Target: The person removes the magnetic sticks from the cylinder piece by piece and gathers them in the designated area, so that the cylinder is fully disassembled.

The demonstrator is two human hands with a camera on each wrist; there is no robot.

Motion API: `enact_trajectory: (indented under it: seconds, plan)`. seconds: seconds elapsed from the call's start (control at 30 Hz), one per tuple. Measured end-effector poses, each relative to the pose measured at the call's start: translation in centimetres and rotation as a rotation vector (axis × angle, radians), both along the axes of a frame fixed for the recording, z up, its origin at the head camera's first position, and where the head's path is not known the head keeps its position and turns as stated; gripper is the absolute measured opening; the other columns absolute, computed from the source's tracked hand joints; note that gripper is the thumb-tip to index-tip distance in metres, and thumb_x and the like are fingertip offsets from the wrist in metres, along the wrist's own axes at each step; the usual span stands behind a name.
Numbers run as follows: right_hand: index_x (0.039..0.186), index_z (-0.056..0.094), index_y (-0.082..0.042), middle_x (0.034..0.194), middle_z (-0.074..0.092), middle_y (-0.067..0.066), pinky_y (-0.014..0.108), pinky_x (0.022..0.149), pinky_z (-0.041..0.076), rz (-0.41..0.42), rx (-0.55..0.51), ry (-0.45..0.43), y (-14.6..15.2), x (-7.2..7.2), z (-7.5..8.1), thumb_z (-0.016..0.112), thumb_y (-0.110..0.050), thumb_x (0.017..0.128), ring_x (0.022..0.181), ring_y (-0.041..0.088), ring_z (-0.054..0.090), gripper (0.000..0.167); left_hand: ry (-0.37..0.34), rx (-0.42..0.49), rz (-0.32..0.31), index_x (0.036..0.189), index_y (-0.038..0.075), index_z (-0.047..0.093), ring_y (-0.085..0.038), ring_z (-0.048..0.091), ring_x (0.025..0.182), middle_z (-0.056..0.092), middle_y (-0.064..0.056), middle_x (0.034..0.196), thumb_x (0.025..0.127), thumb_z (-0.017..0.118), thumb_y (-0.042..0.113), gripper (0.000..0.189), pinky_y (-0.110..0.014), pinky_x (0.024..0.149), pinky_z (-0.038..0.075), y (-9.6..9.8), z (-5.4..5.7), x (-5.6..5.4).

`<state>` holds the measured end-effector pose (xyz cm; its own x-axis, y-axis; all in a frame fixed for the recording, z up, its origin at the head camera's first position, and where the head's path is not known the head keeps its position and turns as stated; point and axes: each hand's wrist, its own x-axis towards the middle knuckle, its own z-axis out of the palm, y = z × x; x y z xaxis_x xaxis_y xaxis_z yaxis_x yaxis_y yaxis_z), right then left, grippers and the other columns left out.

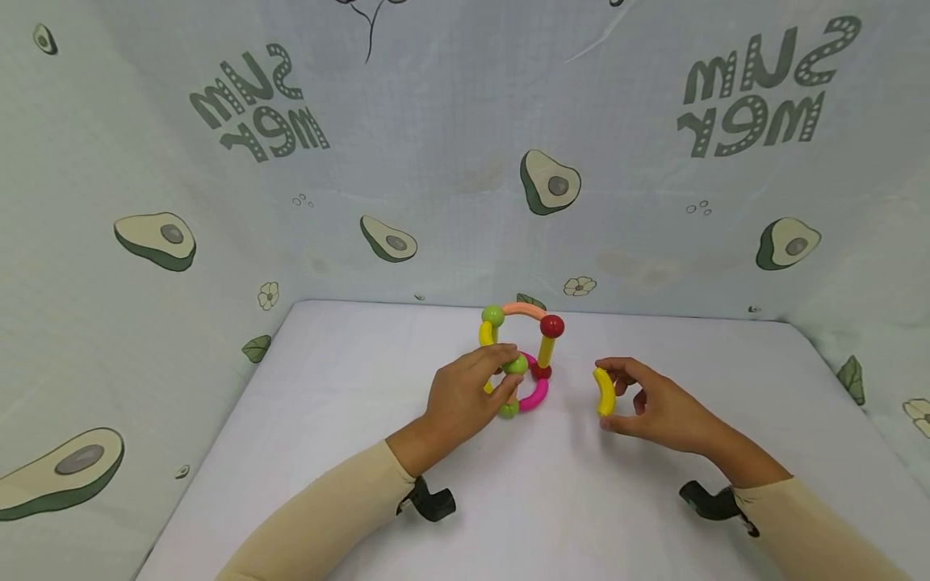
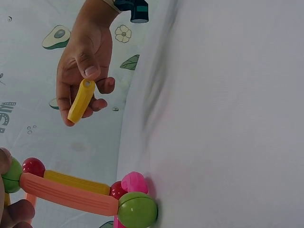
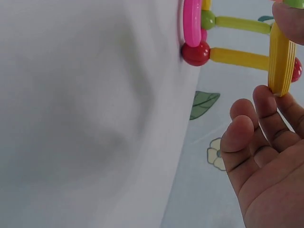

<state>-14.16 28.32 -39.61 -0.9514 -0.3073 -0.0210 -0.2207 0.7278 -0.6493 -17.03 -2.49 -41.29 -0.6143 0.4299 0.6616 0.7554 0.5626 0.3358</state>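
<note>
In the head view, a toy frame of colored balls and rods stands on the white table. My left hand (image 1: 465, 391) pinches the frame's near upper green ball (image 1: 517, 365) between fingers and thumb. Below that ball, an upright salmon rod (image 2: 69, 194) runs down to a lower green ball (image 2: 137, 210). Red balls (image 1: 552, 326), a yellow rod (image 1: 546, 352), a curved orange piece (image 1: 525, 309) and curved magenta pieces (image 1: 535, 395) make up other parts. To the right, apart from the frame, my right hand (image 1: 664, 407) pinches a short curved yellow rod (image 1: 606, 392) by its two ends, above the table.
The white tabletop (image 1: 349, 355) meets a pale cloth backdrop (image 1: 450, 161) printed with avocados behind the frame. Cloth also rises along both sides. Black wrist mounts (image 1: 429, 500) hang below both sleeves, close to the table.
</note>
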Motion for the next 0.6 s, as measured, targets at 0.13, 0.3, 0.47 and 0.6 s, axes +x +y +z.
enact_trajectory:
  seconds: [0.13,0.3,0.47,0.6]
  plan:
    - [0.146,0.048,-0.008,0.11,0.055,0.006,0.025,0.063,0.048,-0.015,0.023,0.003,0.7,0.2,0.0,0.092,-0.024,0.078,0.091,0.028,0.054,0.082,-0.002,0.004,-0.002,0.125,0.009,0.067,-0.012,0.066,0.118,0.071,-0.001,0.126,0.092,0.08,0.026,0.039,-0.021,0.094,0.051,0.0,0.1,0.0]
    - [0.145,0.05,-0.009,0.11,0.056,0.005,0.025,0.064,0.048,-0.005,0.029,0.019,1.7,0.3,-0.3,0.092,-0.025,0.078,0.092,0.028,0.054,0.081,-0.005,0.003,0.0,0.125,0.009,0.068,-0.012,0.065,0.118,0.071,-0.001,0.126,0.092,0.08,0.026,0.039,-0.021,0.094,0.052,-0.1,0.1,0.0]
    - [0.144,0.05,-0.007,0.109,0.056,0.004,0.023,0.068,0.049,0.0,0.029,0.036,2.7,0.5,-0.8,0.092,-0.024,0.078,0.096,0.027,0.051,0.08,-0.011,0.003,0.001,0.125,0.009,0.068,-0.012,0.065,0.118,0.071,0.0,0.126,0.092,0.08,0.026,0.039,-0.021,0.094,0.051,-0.1,0.1,0.0]
    - [0.144,0.05,-0.005,0.105,0.054,0.004,0.023,0.069,0.048,-0.004,0.028,0.041,3.4,0.6,-1.1,0.092,-0.023,0.078,0.095,0.024,0.049,0.079,-0.015,0.005,-0.003,0.125,0.009,0.068,-0.012,0.065,0.119,0.071,-0.001,0.126,0.092,0.08,0.026,0.039,-0.021,0.094,0.051,-0.1,0.2,0.0]
